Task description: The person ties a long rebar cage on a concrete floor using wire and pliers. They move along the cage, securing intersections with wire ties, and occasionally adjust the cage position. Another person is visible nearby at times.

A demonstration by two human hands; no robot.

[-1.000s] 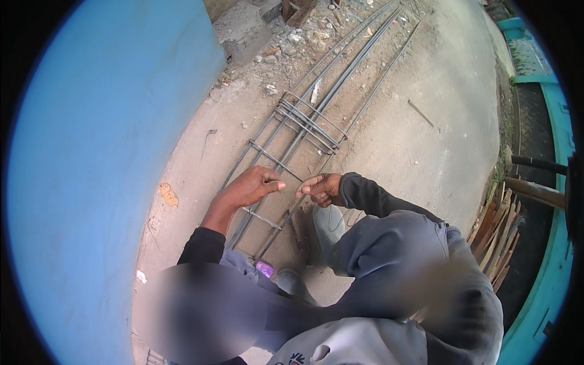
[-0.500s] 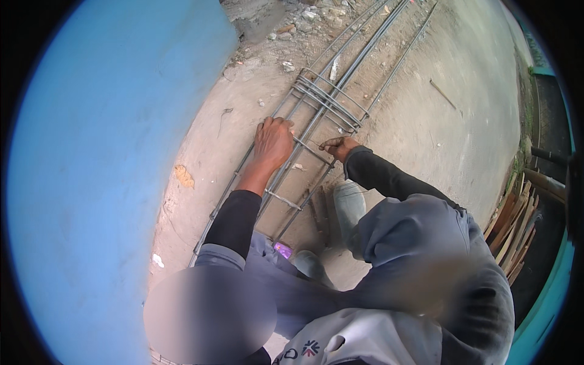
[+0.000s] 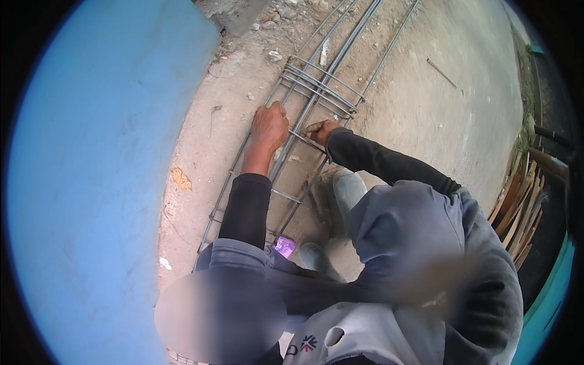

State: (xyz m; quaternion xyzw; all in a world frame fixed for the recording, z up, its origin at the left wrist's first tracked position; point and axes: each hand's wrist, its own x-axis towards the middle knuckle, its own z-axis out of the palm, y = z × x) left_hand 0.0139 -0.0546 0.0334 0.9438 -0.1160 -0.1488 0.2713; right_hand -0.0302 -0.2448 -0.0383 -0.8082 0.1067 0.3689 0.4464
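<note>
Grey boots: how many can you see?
2. One grey boot is right of the steel rebar cage; the other boot is lower, right of the purple packet. Others may be hidden.

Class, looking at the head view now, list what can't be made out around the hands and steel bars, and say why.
All in the head view:
- Bare left hand: what its fingertips touch, hidden by the back of the hand.
- Bare right hand: anything thin between its fingertips, too small to tell.
- Long, thin grey steel bars: far ends, cut off by the top edge.
- Pale grey boot: its top, hidden by the grey cloth trouser leg.
</note>
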